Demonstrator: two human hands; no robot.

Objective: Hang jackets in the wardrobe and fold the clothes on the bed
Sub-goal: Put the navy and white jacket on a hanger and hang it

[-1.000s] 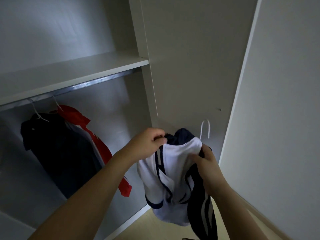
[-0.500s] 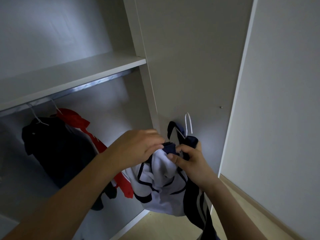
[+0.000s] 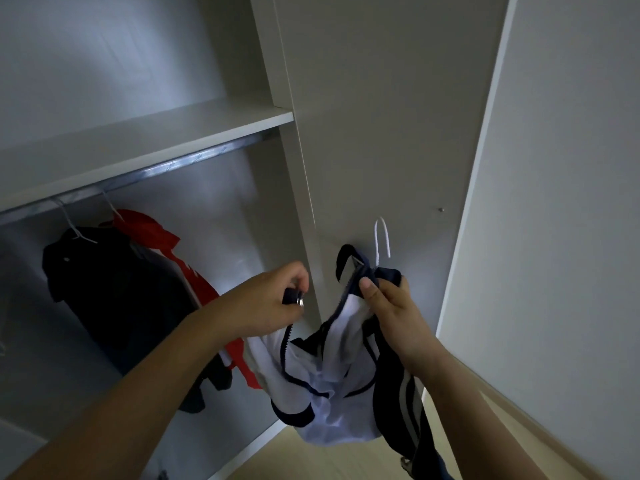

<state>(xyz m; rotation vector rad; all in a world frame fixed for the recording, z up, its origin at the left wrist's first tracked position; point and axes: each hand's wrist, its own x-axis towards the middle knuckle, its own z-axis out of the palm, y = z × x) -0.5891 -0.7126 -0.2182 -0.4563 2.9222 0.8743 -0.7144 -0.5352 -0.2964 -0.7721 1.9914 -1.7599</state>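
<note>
gripping the white-navy jacket point(image 3: 322, 382): left hand point(image 3: 273, 299) pinches its zipper edge, right hand point(image 3: 388, 303) its collar.

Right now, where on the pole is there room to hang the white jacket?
The rail is bare from the red jacket rightward to the wardrobe's side panel. The left end is crowded: the dark jacket and red one hang together.

Both hands point(image 3: 273, 299) point(image 3: 391, 306) raised, fingers curled.

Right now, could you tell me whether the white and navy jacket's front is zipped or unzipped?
Unzipped: the white and navy jacket hangs open, its zipper edges apart, the left hand holding one edge and the right hand the other.
</note>
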